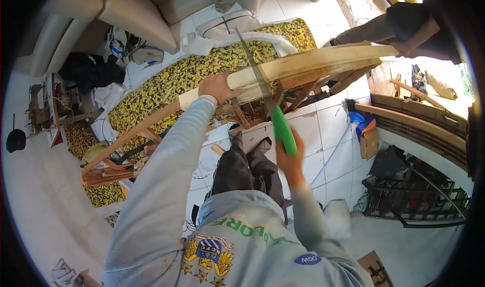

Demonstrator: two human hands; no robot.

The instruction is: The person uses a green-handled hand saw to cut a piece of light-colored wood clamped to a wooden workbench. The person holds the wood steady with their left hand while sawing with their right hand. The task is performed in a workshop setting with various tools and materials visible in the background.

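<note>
A pale wooden board (pixel 328 63) runs across the view on top of a rough wooden frame (pixel 299 96). My left hand (pixel 216 87) is closed on the board, left of a handsaw blade (pixel 255 67) that crosses it. My right hand (pixel 289 160) grips the green saw handle (pixel 283 130) below the board. At the board's right end, another person's hand (pixel 404 50) holds it.
Yellow-and-black speckled foam (pixel 166 80) lies behind and under the frame on the tiled floor (pixel 333 155). Beige sofa pieces (pixel 126 14) stand behind. At right are stacked planks (pixel 414 125), a cardboard box (pixel 369 145) and a dark metal frame (pixel 419 201). The other person (pixel 414 19) stands upper right.
</note>
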